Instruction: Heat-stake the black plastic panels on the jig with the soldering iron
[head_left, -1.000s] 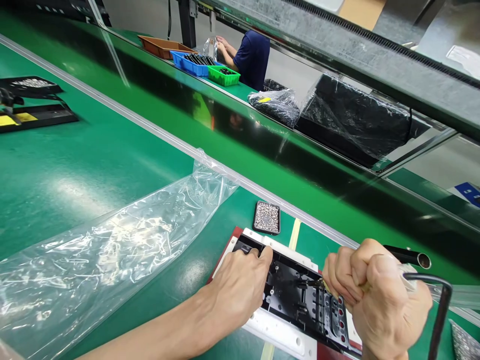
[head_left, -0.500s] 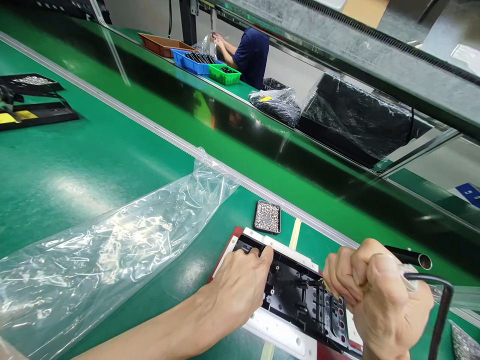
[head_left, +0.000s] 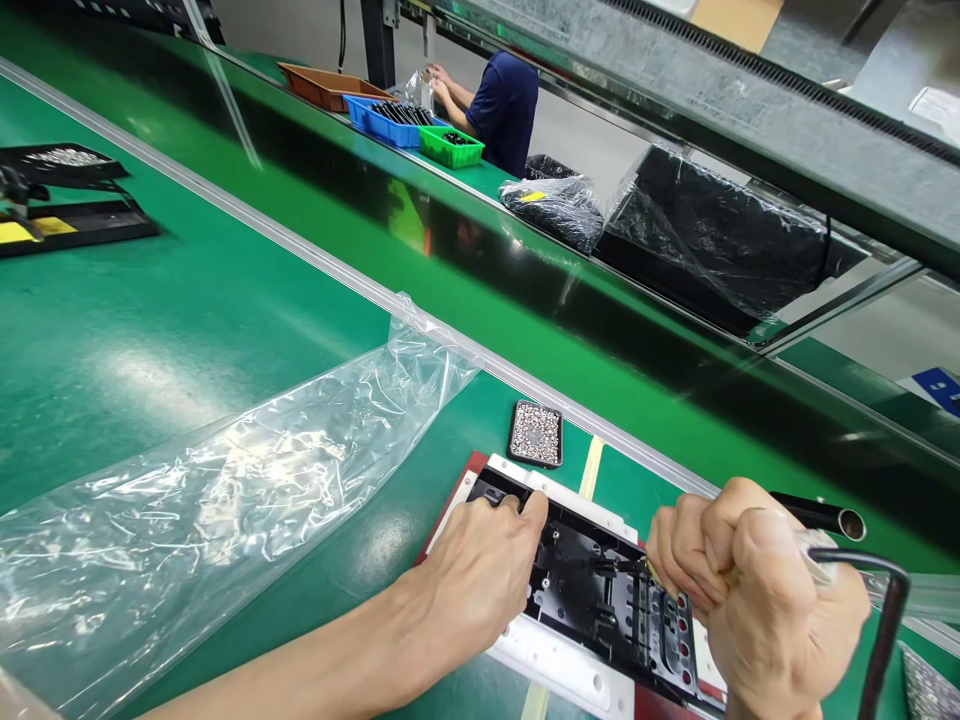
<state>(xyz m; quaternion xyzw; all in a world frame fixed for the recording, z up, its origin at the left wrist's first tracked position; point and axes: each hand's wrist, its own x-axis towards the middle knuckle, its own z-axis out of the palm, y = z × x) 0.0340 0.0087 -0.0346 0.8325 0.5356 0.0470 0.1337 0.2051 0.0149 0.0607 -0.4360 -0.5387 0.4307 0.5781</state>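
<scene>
A black plastic housing [head_left: 574,572] with ribs, posts and a row of round holes lies in a white fixture [head_left: 562,665] on a dark red base. My left hand [head_left: 472,570] presses on the housing's left end, fingers curled over it; the fingertips are partly hidden. My right hand [head_left: 765,580] is a fist around a corded tool [head_left: 821,565] that looks like a soldering iron. Its pale rear end and black cord show, and its tip points at the housing's right part, mostly covered by the fingers. A small black tray [head_left: 535,433] of tiny metal inserts stands behind the fixture.
Clear plastic film [head_left: 247,490] spreads over the left of the green table. A black tube [head_left: 825,515] lies behind my right hand. A metal rail [head_left: 322,255] borders the green conveyor. Across it a person [head_left: 510,115] works beside blue [head_left: 386,122] and green [head_left: 451,147] bins.
</scene>
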